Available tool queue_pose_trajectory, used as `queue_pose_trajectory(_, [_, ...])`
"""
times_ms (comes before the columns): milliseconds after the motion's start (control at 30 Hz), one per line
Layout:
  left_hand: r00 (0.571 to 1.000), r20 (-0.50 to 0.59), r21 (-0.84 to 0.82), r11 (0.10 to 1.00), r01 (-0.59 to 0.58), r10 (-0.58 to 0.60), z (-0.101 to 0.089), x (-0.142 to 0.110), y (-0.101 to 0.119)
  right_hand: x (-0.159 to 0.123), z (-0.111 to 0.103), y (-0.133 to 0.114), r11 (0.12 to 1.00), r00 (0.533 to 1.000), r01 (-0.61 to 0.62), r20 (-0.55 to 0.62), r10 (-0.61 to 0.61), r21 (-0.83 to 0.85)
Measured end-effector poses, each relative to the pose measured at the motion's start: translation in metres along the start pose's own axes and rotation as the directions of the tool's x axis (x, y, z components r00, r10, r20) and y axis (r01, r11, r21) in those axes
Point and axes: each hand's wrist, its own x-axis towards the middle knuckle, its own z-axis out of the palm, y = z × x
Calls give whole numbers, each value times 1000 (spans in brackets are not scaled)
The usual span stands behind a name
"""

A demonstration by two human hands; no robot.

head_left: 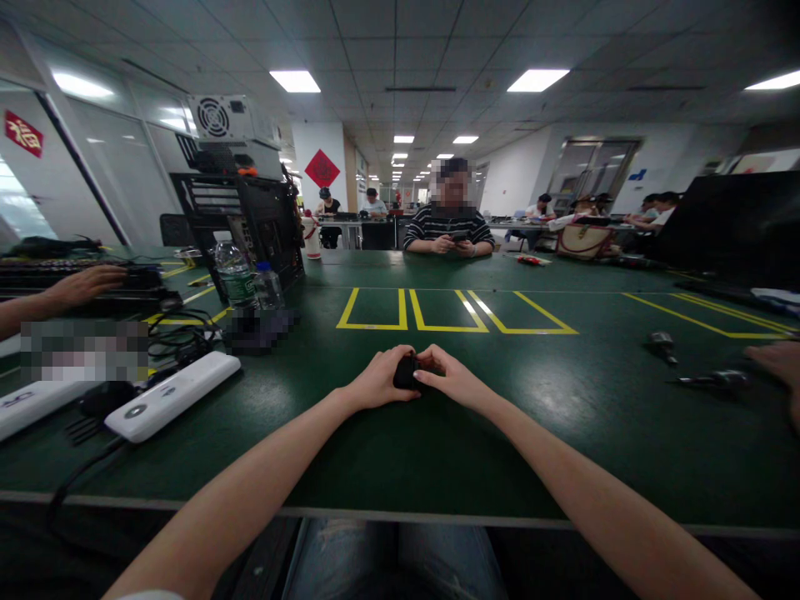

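Note:
Between my two hands is a small black object (405, 372), rounded in outline; its kind I cannot make out. My left hand (380, 377) is closed around its left side, with thumb and fingers curled over it. From the right, my right hand (451, 379) pinches at its edge with thumb and forefinger. Both hands rest low over the green table (350, 450), a little in front of the yellow tape outlines (372, 327). The underside of the black object is hidden.
A white power strip (175, 396) with cables lies at left, near plastic bottles (236, 275) and an open computer case (250, 217). Two dark tools (716, 380) lie at right. Other people's hands (87, 285) reach in at both sides; a person (448, 225) sits opposite.

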Motion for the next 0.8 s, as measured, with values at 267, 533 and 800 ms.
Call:
queue_pose_trajectory(267, [1000, -10, 3, 1000, -11, 11, 1, 0, -1, -5, -2, -9, 998, 998, 55, 19, -55, 4])
queue_pose_trajectory(533, [1000, 4, 4, 1000, -18, 18, -1, 0, 0, -1, 2, 0, 1000, 999, -18, -38, 17, -25])
queue_pose_trajectory(800, [1000, -5, 11, 1000, -28, 28, 0, -1, -2, -6, -1, -11, 998, 998, 35, 55, -38, 56])
